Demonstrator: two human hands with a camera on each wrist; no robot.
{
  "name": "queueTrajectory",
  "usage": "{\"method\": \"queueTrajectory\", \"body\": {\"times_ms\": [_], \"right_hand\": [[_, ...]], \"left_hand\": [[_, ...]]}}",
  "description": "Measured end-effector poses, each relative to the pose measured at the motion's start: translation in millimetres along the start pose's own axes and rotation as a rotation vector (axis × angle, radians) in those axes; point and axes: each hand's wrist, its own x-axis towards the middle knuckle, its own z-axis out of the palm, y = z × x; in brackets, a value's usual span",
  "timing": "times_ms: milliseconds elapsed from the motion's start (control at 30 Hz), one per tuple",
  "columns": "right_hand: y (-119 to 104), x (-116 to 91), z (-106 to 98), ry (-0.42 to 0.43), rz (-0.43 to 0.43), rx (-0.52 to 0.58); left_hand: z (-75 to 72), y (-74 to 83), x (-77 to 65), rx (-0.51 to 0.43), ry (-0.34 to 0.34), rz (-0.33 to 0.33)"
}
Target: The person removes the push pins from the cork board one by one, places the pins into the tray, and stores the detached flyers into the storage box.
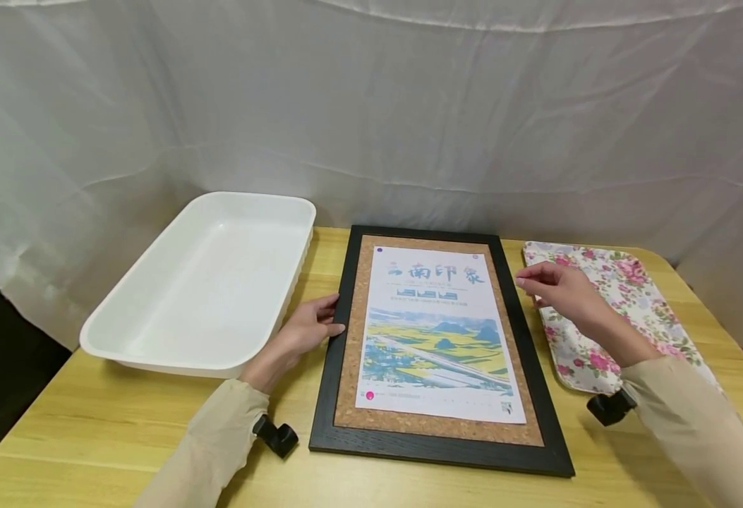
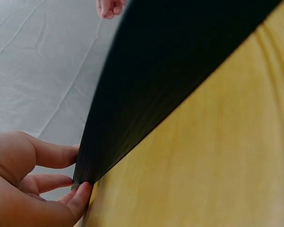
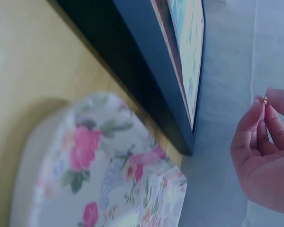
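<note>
A black-framed cork board (image 1: 441, 425) lies on the table, and a printed poster (image 1: 435, 289) with a landscape picture covers most of its cork. The poster has small round dots near its corners; the pink dot (image 1: 370, 396) is at the lower left. My left hand (image 1: 307, 326) grips the board's left edge, thumb and fingertips at the black frame (image 2: 132, 94). Above the board's right side, my right hand (image 1: 564, 288) pinches a tiny gold-coloured piece (image 3: 265, 100) between thumb and fingertip. Its kind is mostly hidden by the fingers.
On the left stands a deep white plastic tray (image 1: 196, 360), its near rim by my left forearm. A floral tray (image 1: 625, 282) lies to the right, under my right wrist. Behind the wooden table (image 1: 123, 423) hangs a pale curtain (image 1: 409, 106).
</note>
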Motion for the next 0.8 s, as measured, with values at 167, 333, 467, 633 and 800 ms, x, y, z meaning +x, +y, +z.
{"method": "queueTrajectory", "body": {"times_ms": [167, 333, 467, 633, 800], "right_hand": [[7.5, 10.8, -7.9, 0.028, 0.012, 0.01], [13.7, 19.0, -15.1, 0.054, 0.017, 0.023], [20.1, 28.0, -20.7, 0.062, 0.035, 0.023], [84.3, 73.1, -33.3, 0.153, 0.054, 0.058], [58.7, 62.0, -42.2, 0.163, 0.129, 0.098]], "left_hand": [[-0.5, -0.1, -0.2, 0.003, -0.003, -0.007], [-0.8, -0.2, 0.2, 0.011, -0.004, -0.009], [-0.6, -1.0, 1.8, 0.015, 0.0, -0.017], [-0.8, -0.8, 2.6, 0.011, 0.002, -0.016], [-3.0, 0.3, 2.4, 0.021, 0.0, -0.014]]}}
